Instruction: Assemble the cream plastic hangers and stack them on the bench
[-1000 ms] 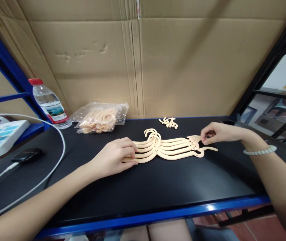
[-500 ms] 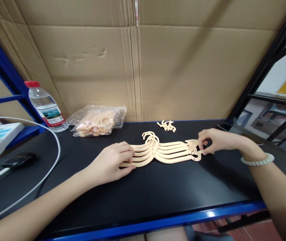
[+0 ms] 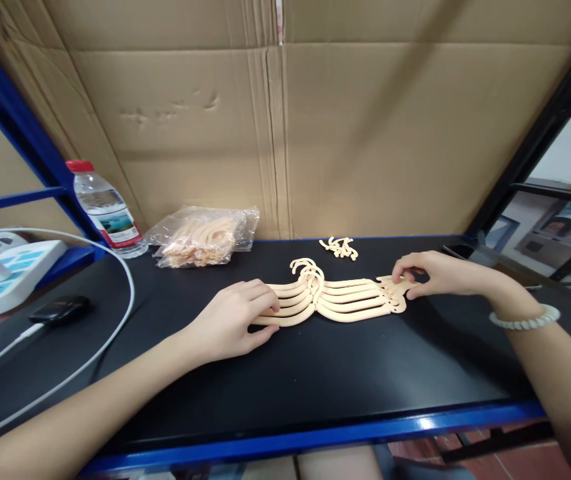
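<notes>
Several beige plastic hangers [image 3: 350,299] lie side by side on the black tabletop [image 3: 315,380], their arms in parallel rows and their curved hooks bunched at the middle. My left hand [image 3: 238,317] is closed over their left ends, thumb along the near edge and fingers across the top. At the right ends, flat beige end pieces with small notches overlap one another. My right hand [image 3: 423,272] pinches at one of these end pieces [image 3: 398,304], thumb and fingers bent; the fingers partly hide it.
A clear bag of beige parts [image 3: 203,237] and a red-capped water bottle [image 3: 110,213] stand at the back left. Small beige pieces [image 3: 339,248] lie behind the hangers. A white cable [image 3: 128,293], power strip [image 3: 20,273] and black device [image 3: 60,309] occupy the left. A cardboard wall [image 3: 190,133] closes the back.
The whole view has shifted slightly. My right fingers have moved a little over the right end pieces, which now look flatter and closer together. My left hand keeps its hold.
</notes>
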### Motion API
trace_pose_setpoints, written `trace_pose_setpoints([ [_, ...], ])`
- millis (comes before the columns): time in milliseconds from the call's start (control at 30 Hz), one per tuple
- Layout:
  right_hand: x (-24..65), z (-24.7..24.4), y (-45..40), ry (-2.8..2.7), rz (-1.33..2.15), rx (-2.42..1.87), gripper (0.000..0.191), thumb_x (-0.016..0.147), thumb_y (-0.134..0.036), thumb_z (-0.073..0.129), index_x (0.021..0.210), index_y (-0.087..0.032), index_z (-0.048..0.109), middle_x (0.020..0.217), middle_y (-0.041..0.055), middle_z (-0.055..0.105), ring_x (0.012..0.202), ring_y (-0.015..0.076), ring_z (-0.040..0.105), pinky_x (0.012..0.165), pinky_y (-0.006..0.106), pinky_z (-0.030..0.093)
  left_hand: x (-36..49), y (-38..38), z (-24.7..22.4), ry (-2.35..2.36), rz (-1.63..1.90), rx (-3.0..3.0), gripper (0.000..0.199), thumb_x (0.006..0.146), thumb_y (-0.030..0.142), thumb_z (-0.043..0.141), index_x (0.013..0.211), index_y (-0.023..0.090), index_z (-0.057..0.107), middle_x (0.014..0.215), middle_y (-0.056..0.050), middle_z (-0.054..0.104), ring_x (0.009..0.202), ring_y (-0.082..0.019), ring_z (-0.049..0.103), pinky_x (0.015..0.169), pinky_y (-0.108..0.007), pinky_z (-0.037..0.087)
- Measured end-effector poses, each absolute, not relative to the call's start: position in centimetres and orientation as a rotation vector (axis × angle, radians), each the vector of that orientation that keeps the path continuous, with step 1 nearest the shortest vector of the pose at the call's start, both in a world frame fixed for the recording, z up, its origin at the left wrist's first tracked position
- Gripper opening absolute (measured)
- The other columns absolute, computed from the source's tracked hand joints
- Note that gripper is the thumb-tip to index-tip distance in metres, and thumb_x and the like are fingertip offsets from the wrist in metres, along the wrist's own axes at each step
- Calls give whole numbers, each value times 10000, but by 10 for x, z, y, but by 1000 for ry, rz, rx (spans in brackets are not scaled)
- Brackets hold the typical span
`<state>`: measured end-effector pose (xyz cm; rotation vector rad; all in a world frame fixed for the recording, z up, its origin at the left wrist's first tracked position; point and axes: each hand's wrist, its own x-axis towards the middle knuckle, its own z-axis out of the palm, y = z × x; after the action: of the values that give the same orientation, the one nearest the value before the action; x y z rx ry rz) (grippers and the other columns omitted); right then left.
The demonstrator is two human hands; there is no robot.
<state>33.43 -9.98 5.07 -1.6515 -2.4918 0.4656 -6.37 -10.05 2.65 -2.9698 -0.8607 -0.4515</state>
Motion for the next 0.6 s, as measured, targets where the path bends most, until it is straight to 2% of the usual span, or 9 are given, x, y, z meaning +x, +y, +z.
trace_pose_setpoints([
  [167, 333, 53, -106, -2498, 584, -1493, 260, 812, -355, 591, 1003, -202, 678, 770, 11, 577, 689, 159, 510, 637, 277, 399, -63, -102, 28, -824, -491, -2968, 115, 831, 237, 597, 933, 187, 582, 948, -39, 657, 907, -202, 585, 781, -312, 441],
  [267, 337, 48, -102, -2427, 563, -1483, 285, 824, -413, 584, 969, -188, 681, 730, 14, 544, 655, 161, 493, 600, 281, 386, -64, -102, 29, -831, -545, -2929, 120, 829, 243, 593, 933, 182, 599, 919, -44, 655, 880, -197, 593, 744, -297, 444],
  [600, 348, 24, -76, -1969, 118, -1625, 399, 653, -522, 533, 792, -183, 689, 592, 28, 594, 542, 179, 500, 572, 316, 376, -66, -98, 23, -819, -558, -2828, 86, 848, 246, 569, 869, 174, 610, 920, -53, 681, 858, -192, 604, 751, -287, 443],
])
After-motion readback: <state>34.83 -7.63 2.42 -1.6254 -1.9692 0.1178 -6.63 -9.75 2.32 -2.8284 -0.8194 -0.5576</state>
